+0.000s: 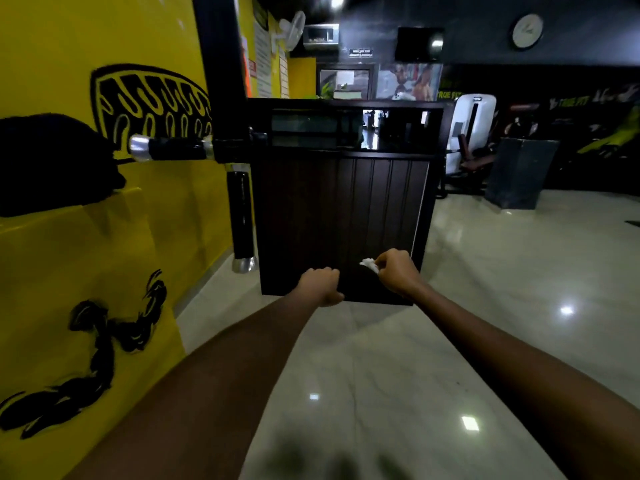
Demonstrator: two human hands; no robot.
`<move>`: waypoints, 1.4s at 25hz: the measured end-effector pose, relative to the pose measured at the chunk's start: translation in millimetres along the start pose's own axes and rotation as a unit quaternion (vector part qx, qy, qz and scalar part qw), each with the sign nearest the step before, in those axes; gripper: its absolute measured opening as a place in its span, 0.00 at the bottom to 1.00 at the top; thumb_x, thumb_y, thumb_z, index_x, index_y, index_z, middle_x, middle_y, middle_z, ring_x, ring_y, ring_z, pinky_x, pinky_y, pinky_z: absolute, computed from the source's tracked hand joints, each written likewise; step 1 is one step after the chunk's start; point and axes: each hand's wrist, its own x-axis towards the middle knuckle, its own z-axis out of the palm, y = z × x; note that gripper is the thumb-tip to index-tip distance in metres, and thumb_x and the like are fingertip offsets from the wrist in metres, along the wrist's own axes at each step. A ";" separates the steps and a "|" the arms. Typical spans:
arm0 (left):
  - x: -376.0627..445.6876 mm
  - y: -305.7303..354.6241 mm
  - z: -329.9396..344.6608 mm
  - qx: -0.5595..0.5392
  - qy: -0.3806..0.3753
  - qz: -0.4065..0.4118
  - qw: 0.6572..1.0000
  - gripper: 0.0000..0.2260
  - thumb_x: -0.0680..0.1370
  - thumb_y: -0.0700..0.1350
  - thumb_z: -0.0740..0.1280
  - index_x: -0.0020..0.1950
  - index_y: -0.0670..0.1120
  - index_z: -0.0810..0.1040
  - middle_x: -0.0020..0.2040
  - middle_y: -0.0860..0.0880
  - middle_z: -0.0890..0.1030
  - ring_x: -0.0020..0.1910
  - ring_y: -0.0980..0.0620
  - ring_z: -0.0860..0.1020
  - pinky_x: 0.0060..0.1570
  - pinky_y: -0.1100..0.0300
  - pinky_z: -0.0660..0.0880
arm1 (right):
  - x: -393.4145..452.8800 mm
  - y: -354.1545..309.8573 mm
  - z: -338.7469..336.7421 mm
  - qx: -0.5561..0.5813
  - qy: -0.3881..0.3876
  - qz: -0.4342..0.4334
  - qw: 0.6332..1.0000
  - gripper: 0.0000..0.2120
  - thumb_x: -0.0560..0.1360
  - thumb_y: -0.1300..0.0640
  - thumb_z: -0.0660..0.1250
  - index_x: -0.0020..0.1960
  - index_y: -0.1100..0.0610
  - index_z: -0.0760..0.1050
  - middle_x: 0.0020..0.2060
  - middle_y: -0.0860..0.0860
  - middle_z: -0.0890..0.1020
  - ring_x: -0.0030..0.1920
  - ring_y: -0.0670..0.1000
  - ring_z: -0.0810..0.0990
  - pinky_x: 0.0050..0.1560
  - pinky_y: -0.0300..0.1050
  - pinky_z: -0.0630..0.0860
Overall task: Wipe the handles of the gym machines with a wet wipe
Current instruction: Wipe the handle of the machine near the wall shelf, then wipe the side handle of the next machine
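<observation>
- Wet wipe (369, 264): a small white wad, crumpled and bunched, with no flat sheet showing. It sits low in the view, in front of the lower part of a dark wood-panelled counter (343, 216).
- Right hand (398, 273): fingers curled, pinching the wipe at the fingertips; the wad sticks out to the left of the fingers, toward the other hand.
- Left hand (320, 285): clenched into a loose fist, nothing visible in it. It is near the wipe, apart from it and slightly lower in the view.
- Both forearms are stretched forward; the hands are close together but not touching.
- Horizontal handle (173, 148): black grip with bright metal end caps, projecting left from a black upright post (221, 64) at the upper left, well apart from the wipe.
- Vertical handle (242, 220): black grip with a metal cap at its lower end, hanging below the same joint; also apart from both hands.
- Yellow wall (52, 64) with black painted figures runs along the left.
- Floor (450, 306): pale, glossy, showing light reflections.
- White-shrouded machine (471, 129) stands in the right background; detail there is dim.
</observation>
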 end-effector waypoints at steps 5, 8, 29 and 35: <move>85.4 8.2 -24.2 -0.049 -0.019 0.013 0.999 0.23 0.78 0.52 0.63 0.69 0.42 0.65 0.67 0.42 0.69 0.65 0.42 0.70 0.62 0.51 0.67 | 71.7 8.7 -12.2 -0.077 -0.015 0.018 0.997 0.08 0.76 0.60 0.64 0.48 0.63 0.80 0.44 0.59 0.81 0.43 0.57 0.80 0.39 0.45 0.73; 102.3 25.0 -48.1 -0.048 -0.024 0.034 0.998 0.21 0.78 0.51 0.63 0.67 0.42 0.66 0.66 0.42 0.71 0.64 0.43 0.71 0.61 0.52 0.67 | 87.8 15.0 -36.6 -0.098 -0.028 0.050 0.994 0.07 0.75 0.62 0.63 0.48 0.63 0.78 0.47 0.61 0.80 0.47 0.60 0.80 0.41 0.44 0.71; 118.6 327.0 -128.5 -0.070 -0.098 0.357 0.926 0.29 0.78 0.52 0.62 0.72 0.39 0.59 0.71 0.39 0.65 0.69 0.42 0.66 0.67 0.52 0.62 | -68.1 204.4 -274.8 -0.189 0.035 0.374 0.907 0.20 0.75 0.68 0.58 0.58 0.50 0.78 0.59 0.52 0.79 0.57 0.54 0.78 0.51 0.41 0.73; 88.3 481.8 -130.2 -0.037 -0.098 0.484 0.869 0.28 0.78 0.52 0.62 0.72 0.39 0.60 0.70 0.40 0.66 0.68 0.41 0.67 0.66 0.53 0.63 | -160.0 292.6 -338.0 -0.194 0.110 0.477 0.850 0.16 0.75 0.66 0.59 0.59 0.54 0.77 0.56 0.55 0.80 0.55 0.55 0.79 0.52 0.43 0.74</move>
